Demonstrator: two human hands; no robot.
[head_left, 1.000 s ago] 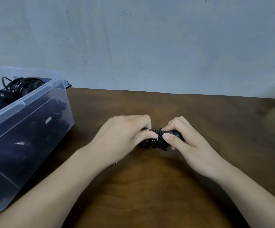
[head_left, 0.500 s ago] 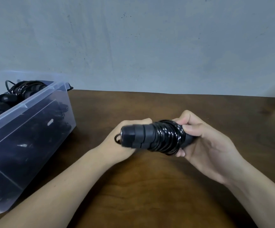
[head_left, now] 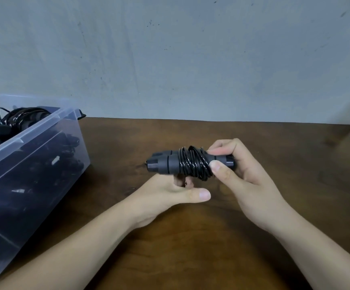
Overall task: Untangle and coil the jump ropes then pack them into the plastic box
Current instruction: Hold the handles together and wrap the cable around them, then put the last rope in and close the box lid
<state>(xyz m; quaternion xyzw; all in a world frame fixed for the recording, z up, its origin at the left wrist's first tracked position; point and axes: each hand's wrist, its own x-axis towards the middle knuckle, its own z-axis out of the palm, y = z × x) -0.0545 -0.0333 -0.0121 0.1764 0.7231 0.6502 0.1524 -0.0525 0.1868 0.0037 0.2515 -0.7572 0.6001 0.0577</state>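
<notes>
- Dead centre of view, in the air above the bench (head_left: pixel 191 254): jump rope (head_left: pixel 191 163), lying roughly level, handles (head_left: pixel 163 162) side by side w/ caps pointing to 9 o'clock.
- Right hand (head_left: pixel 249 183) at the rope's 3 o'clock: fingers (head_left: pixel 222 150) on top & thumb in front clamp the bundle at that end. Firm hold.
- Left hand (head_left: pixel 167 195) at the rope's 6 o'clock, just under it: fingers curled up toward the underside, thumb straight out. Can't tell if it grips anything; a small brownish bit shows betw. the fingers, too small to name.
- Progress, my read: this rope is untangled & coiled, cord (head_left: pixel 193 165) wound round both handles. Left to do: carry it over & drop it in the box. No loose ropes in view, so poss. the last one, not sure.
- Plastic box (head_left: pixel 38 135) at 9 o'clock, on the bench, well apart from both hands. No lid on; packed near the rim w/ rope bundles (head_left: pixel 21 118).
- Materials: handles matte black, cylindrical, faceted caps. Cord thin, glossy black, looks springy; wraps uneven, some crossing. Box translucent, smooth, lipped rim. Bench dark wood grain, slight sheen.
- Wall (head_left: pixel 170 59) at 12 o'clock: pale grey, scuffed.
</notes>
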